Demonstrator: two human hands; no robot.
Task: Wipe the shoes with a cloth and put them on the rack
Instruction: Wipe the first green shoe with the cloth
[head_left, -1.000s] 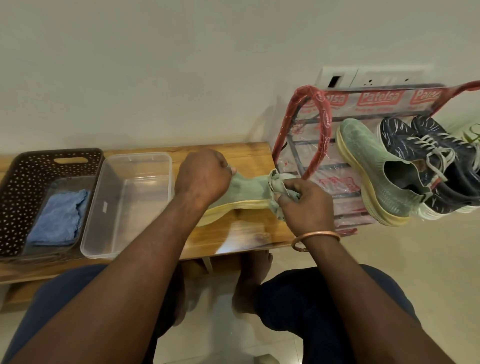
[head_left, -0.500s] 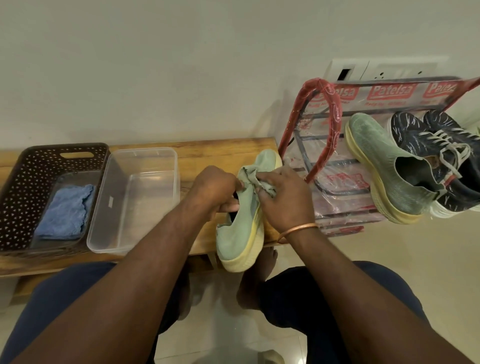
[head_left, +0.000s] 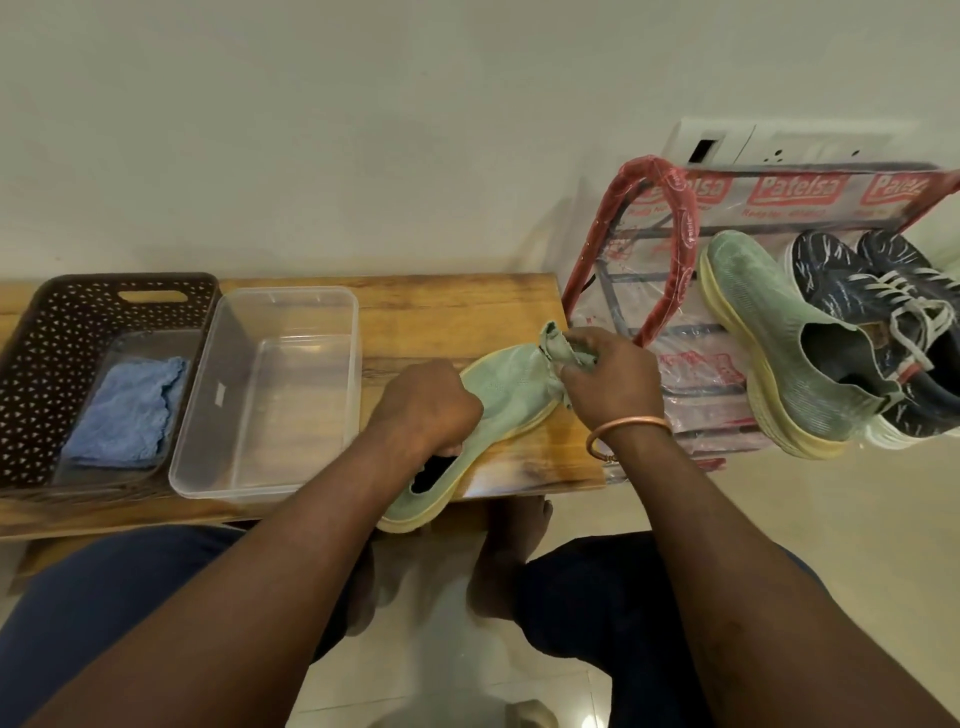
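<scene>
Head view, looking down past the person's knees and bare forearms to a low wooden table (head_left: 457, 312). Nearest the body, the heel of a pale green shoe (head_left: 504, 389) hangs over the table's front edge while its toe points away and to the right.

The left hand (head_left: 426, 410) has its fingers curled round the shoe's middle, just ahead of the dark opening, steadying it. The right hand (head_left: 608, 384), a copper bangle (head_left: 623, 431) on its wrist, pinches a bunched greenish cloth (head_left: 558, 348) against the toe.

The shoe looks light, with a soft knit upper that will likely dent under a hard squeeze and a thick yellowish foam sole that should stay firm. For wiping, the grip near the opening seems sound. For carrying it over, taking it by the collar or by the sole's edge would probably keep the fabric from crumpling. The cloth is limp and needs bunching to press with any force.

Left of the shoe sits a clear plastic tub (head_left: 270, 395), and touching its left side a dark perforated basket (head_left: 62, 332) holding a folded blue rag (head_left: 124, 410).

Further right, just beside the table's end, stands the rack (head_left: 649, 249), wrapped in printed plastic. On it lie the matching green shoe (head_left: 779, 358) and a pair of dark sneakers (head_left: 883, 301). A switch plate (head_left: 727, 145) sits on the wall behind.
</scene>
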